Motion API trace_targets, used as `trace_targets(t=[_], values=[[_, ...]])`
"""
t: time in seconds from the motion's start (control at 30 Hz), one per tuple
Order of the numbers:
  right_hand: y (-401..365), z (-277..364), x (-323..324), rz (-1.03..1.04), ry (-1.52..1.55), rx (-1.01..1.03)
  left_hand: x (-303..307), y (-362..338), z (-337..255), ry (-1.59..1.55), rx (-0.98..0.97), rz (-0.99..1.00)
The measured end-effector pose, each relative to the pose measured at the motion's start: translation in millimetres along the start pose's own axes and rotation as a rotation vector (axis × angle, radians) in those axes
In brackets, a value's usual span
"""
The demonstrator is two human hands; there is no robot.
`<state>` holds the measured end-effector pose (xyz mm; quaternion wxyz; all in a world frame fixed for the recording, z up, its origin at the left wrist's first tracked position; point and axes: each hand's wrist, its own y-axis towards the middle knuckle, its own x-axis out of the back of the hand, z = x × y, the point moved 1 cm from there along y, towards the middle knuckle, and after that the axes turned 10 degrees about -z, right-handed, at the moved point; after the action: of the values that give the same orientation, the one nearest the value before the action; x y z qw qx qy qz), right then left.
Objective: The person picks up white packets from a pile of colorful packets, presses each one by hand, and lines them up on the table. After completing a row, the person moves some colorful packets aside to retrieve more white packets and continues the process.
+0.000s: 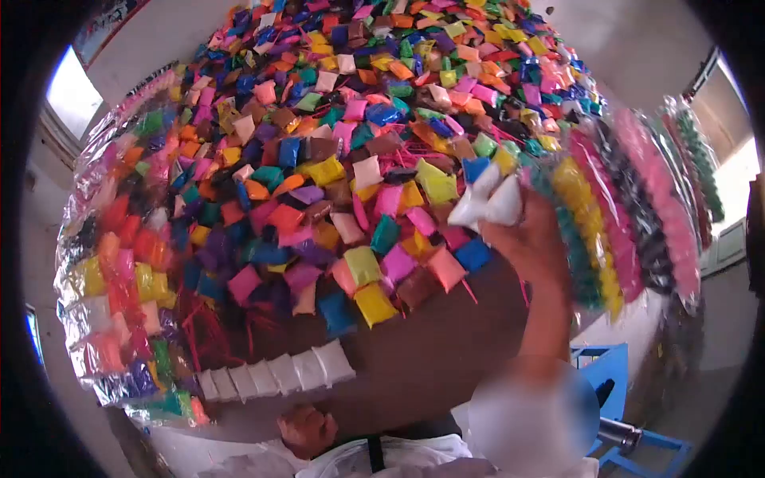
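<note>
My right hand [530,231] is raised over the right side of the heap, its fingers closed on white packets [486,197] that bunch together. Below it, small sealed packets in many colours, such as a blue packet [473,254] and an orange-pink packet [446,267], lie at the heap's near edge. My left hand [307,430] rests by the table's front edge with its fingers curled in; I see nothing in it. Just beyond that hand, a row of white packets [275,376] overlaps side by side on the brown tabletop [430,350].
A large heap of coloured packets [382,111] covers the table towards the back, with pink strips [215,327] among them. Clear bags of coloured packets [119,295] line the left edge. Long bags of coloured pieces [629,207] hang on the right, above a blue metal frame [606,378].
</note>
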<state>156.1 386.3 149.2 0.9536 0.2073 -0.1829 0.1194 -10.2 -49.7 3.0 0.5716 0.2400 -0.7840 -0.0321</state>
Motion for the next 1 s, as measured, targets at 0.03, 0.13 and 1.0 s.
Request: trace_targets(t=[0.03,0.13,1.0], values=[[-17.1,-3.5,5.2,-0.019,-0.099,0.057,2.8,6.7,-2.7,0.028,-0.020,-0.036],[-67.3,-0.7,32.1,0.036,-0.442,0.099,6.1,14.9,-9.3,-0.013,-0.015,-0.095],[-307.0,29.1,-113.6,0.485,0.410,-0.326,24.1,17.7,-2.0,-0.456,0.087,-0.076]])
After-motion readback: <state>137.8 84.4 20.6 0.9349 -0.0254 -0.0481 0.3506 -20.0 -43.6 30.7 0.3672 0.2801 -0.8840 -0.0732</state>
